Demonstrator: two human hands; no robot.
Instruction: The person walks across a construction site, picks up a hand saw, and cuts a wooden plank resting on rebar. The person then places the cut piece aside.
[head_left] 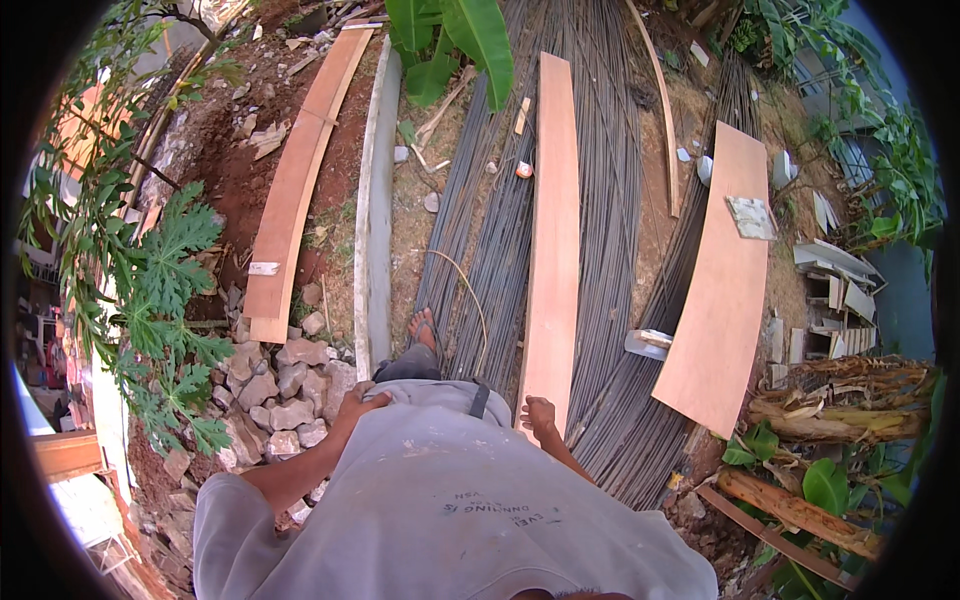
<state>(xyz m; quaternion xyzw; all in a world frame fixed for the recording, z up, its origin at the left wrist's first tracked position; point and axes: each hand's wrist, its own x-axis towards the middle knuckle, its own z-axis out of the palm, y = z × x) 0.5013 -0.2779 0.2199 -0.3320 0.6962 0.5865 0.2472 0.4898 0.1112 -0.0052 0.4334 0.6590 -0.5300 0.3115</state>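
Note:
My left hand [362, 402] is at my left hip, with its fingers curled in against the grey shirt [440, 450]. Whatever those fingers grip, if anything, is hidden. Lower right of centre, my right hand [541, 417] hangs half-curled over the near end of a long wooden plank [554, 240]. I can make out nothing in its fingers, and whether it touches the plank is unclear. That plank lies lengthwise on a wide bed of thin dark metal rods [605, 200]. One foot [424, 328] in a sandal rests at the left edge of the rods.
A broad wooden board [715, 290] lies to the right, with a stone slab piece [750, 218] on it. More planks [305, 180] lie at the left beside a long grey concrete post [374, 220]. Broken paving blocks [285, 400] fill the lower left. Cut trunks [840, 415] lie at right.

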